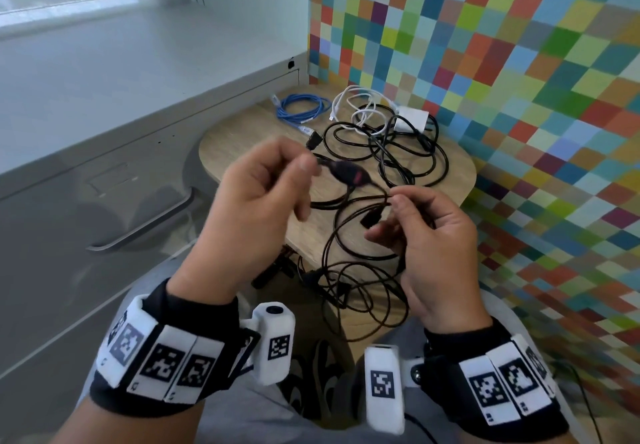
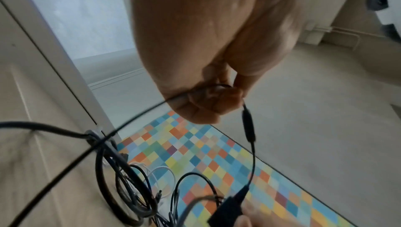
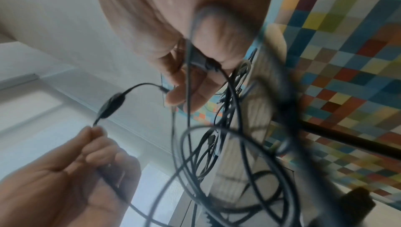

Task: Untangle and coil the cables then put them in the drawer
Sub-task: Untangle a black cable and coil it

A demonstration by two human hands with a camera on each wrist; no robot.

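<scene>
A thin black cable (image 1: 349, 236) with an inline switch (image 1: 348, 173) stretches between my hands above a small wooden table (image 1: 242, 132). My left hand (image 1: 256, 194) pinches the cable just left of the switch (image 2: 248, 124). My right hand (image 1: 426, 232) grips the same cable's coiled loops and a black plug (image 1: 372, 219) near its fingers. In the right wrist view the switch (image 3: 110, 105) hangs between both hands. More black cables (image 1: 398, 149) lie tangled on the table. A blue cable (image 1: 301, 111) lies coiled at the back, next to a white cable (image 1: 360, 108) with a white charger (image 1: 412, 118).
A grey cabinet with a drawer handle (image 1: 145, 225) stands on the left, shut. A multicoloured checked wall (image 1: 519, 63) borders the table on the right and back. My knees sit below the table edge.
</scene>
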